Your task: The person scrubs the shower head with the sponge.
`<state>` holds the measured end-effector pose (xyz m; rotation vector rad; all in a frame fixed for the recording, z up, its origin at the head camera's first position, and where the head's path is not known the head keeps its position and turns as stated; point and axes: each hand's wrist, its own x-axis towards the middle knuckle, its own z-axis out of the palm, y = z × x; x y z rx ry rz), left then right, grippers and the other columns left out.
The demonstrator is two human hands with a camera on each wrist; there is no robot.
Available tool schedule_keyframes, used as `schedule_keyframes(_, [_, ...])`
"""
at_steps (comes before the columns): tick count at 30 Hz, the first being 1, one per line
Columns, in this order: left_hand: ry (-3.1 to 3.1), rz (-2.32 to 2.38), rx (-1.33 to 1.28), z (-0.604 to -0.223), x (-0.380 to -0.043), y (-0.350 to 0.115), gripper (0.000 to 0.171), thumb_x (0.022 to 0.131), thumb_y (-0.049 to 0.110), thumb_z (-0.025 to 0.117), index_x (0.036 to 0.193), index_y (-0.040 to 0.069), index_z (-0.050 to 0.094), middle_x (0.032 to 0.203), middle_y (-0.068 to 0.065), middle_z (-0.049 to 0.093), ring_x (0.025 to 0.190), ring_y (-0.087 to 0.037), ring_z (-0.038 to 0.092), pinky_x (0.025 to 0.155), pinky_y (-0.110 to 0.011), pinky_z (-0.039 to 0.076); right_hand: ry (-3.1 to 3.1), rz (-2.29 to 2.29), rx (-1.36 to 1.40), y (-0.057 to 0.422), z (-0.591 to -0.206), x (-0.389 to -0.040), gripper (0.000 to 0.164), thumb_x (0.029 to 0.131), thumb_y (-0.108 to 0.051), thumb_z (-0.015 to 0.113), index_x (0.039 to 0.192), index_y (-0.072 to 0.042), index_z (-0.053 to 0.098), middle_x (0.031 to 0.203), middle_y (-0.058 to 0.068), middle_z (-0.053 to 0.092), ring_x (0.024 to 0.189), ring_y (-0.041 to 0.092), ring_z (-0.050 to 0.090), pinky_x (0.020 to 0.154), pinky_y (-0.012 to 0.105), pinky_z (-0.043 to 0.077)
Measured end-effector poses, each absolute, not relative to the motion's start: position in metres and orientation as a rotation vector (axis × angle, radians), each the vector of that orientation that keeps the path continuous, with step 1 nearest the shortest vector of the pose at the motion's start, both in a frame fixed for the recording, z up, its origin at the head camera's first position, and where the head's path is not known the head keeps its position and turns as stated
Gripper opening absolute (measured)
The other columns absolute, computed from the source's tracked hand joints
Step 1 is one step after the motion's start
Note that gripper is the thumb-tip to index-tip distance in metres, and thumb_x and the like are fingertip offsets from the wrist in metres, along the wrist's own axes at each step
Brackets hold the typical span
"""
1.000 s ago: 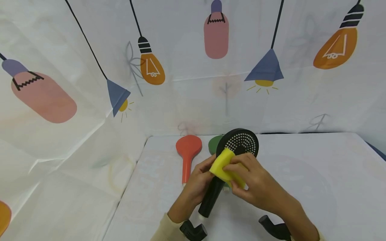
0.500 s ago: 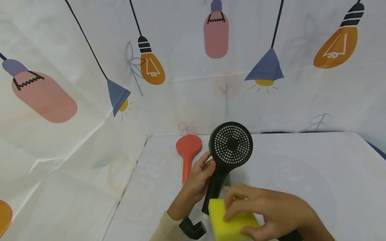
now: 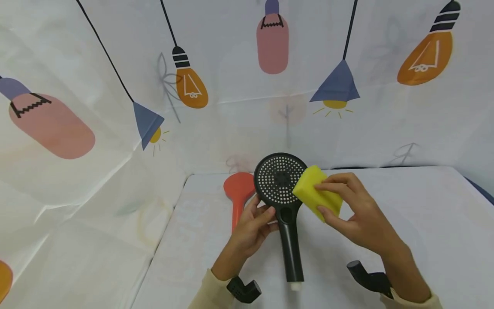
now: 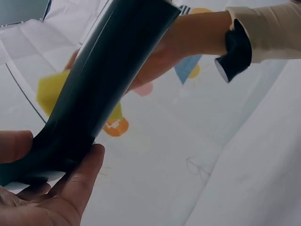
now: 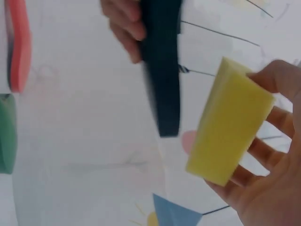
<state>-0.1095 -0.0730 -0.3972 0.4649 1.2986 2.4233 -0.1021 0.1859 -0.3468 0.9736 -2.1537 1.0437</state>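
A black shower head (image 3: 291, 244) with a round face of pale nozzles stands nearly upright in the head view, its white-tipped handle end pointing down. My left hand (image 3: 252, 227) grips it near the neck, thumb in front and fingers behind. In the left wrist view its dark handle (image 4: 103, 70) crosses the picture, fingers and thumb at its lower end. My right hand (image 3: 359, 212) pinches a yellow sponge (image 3: 318, 193) between thumb and fingers. That sponge overlaps the right edge of the round face in the head view; the right wrist view shows a gap between sponge (image 5: 230, 122) and shower head.
On the white table (image 3: 405, 227) behind my left hand lies a red shower head (image 3: 238, 189). A green object (image 5: 7, 134) shows beside it in the right wrist view. A white sheet printed with lamps (image 3: 239, 128) hangs behind and at the left.
The sponge went from the shower head's neck down toward me, then up to the right of its face. The shower head has turned more upright, its face shifting left.
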Motion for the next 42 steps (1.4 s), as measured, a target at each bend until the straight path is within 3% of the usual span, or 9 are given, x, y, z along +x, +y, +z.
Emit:
schedule_keyframes(1, [1.302, 2.414, 0.456, -0.397, -0.109, -0.073, 0.057, 0.102, 0.006, 0.050, 0.154, 0.013, 0.027, 0.120, -0.002, 0.066, 0.098, -0.013, 0.071, 0.086, -0.030, 0.059, -2.191, 1.015, 0.920, 0.184, -0.349, -0.103, 0.054, 0.073, -0.003, 0.080, 0.125, -0.010, 0.065, 0.125, 0.011, 0.054, 0.117, 0.014, 0.050, 0.099, 0.005, 0.039])
schedule_keyframes(6, [1.367, 2.377, 0.394, -0.397, -0.108, -0.073, 0.066, 0.097, 0.006, 0.050, 0.156, 0.017, 0.021, 0.125, -0.004, 0.059, 0.095, -0.012, 0.070, 0.085, -0.030, 0.060, -2.232, 0.856, 0.880, 0.167, -0.358, -0.107, 0.041, 0.089, -0.028, 0.069, 0.127, -0.012, 0.065, 0.128, 0.014, 0.053, 0.118, 0.024, 0.048, 0.096, 0.005, 0.038])
schedule_keyframes(8, [1.383, 2.377, 0.391, -0.397, -0.108, -0.072, 0.069, 0.095, 0.005, 0.049, 0.156, 0.017, 0.018, 0.128, -0.004, 0.056, 0.094, -0.011, 0.069, 0.084, -0.030, 0.060, -2.235, 0.793, 0.893, 0.162, -0.360, -0.107, 0.040, 0.092, -0.033, 0.063, 0.127, -0.013, 0.065, 0.127, 0.013, 0.053, 0.118, 0.025, 0.047, 0.092, 0.011, 0.041])
schedule_keyframes(13, [1.408, 2.371, 0.381, -0.397, -0.109, -0.071, 0.071, 0.093, 0.005, 0.047, 0.156, 0.016, 0.016, 0.136, -0.007, 0.052, 0.094, -0.012, 0.070, 0.085, -0.031, 0.060, -2.267, 0.675, 0.910, 0.153, -0.364, -0.105, 0.045, 0.082, -0.019, 0.069, 0.126, -0.014, 0.066, 0.125, 0.010, 0.055, 0.115, 0.025, 0.047, 0.083, 0.032, 0.053])
schedule_keyframes(17, [1.445, 2.348, 0.380, -0.397, -0.111, -0.070, 0.073, 0.093, 0.006, 0.047, 0.157, 0.020, 0.015, 0.143, -0.013, 0.048, 0.095, -0.012, 0.071, 0.086, -0.033, 0.060, -2.279, 0.625, 0.922, 0.150, -0.365, -0.102, 0.048, 0.076, -0.012, 0.071, 0.124, -0.013, 0.068, 0.122, 0.009, 0.057, 0.112, 0.025, 0.048, 0.084, 0.042, 0.056])
schedule_keyframes(21, [1.430, 2.347, 0.392, -0.396, -0.111, -0.070, 0.071, 0.096, 0.007, 0.044, 0.158, 0.020, 0.013, 0.144, -0.013, 0.049, 0.095, -0.012, 0.071, 0.085, -0.033, 0.060, -2.281, 0.630, 0.941, 0.149, -0.364, -0.101, 0.046, 0.075, -0.010, 0.070, 0.121, -0.013, 0.069, 0.120, 0.007, 0.059, 0.111, 0.022, 0.049, 0.085, 0.039, 0.055])
schedule_keyframes(31, [1.413, 2.376, 0.247, -0.394, -0.110, -0.072, 0.059, 0.105, 0.026, 0.045, 0.157, 0.021, 0.017, 0.141, -0.010, 0.050, 0.096, -0.014, 0.071, 0.085, -0.036, 0.060, -2.241, 0.656, 1.113, 0.147, -0.361, -0.098, 0.043, 0.073, -0.007, 0.070, 0.115, -0.015, 0.070, 0.116, 0.002, 0.060, 0.106, 0.016, 0.049, 0.081, 0.017, 0.050])
schedule_keyframes(37, [1.440, 2.420, 0.187, -0.395, -0.113, -0.075, 0.052, 0.106, 0.028, 0.046, 0.153, 0.020, 0.026, 0.127, -0.009, 0.054, 0.093, -0.015, 0.071, 0.080, -0.034, 0.061, -2.263, 0.723, 1.277, 0.147, -0.358, -0.093, 0.045, 0.072, -0.006, 0.073, 0.115, -0.020, 0.070, 0.116, -0.005, 0.061, 0.106, 0.011, 0.050, 0.081, 0.016, 0.051])
schedule_keyframes(42, [1.448, 2.432, 0.150, -0.396, -0.115, -0.077, 0.051, 0.105, 0.028, 0.049, 0.151, 0.020, 0.029, 0.125, -0.009, 0.056, 0.089, -0.016, 0.070, 0.079, -0.033, 0.062, -2.330, 0.816, 1.390, 0.153, -0.357, -0.088, 0.046, 0.074, -0.007, 0.075, 0.114, -0.028, 0.067, 0.117, -0.011, 0.059, 0.108, 0.006, 0.049, 0.084, 0.017, 0.052])
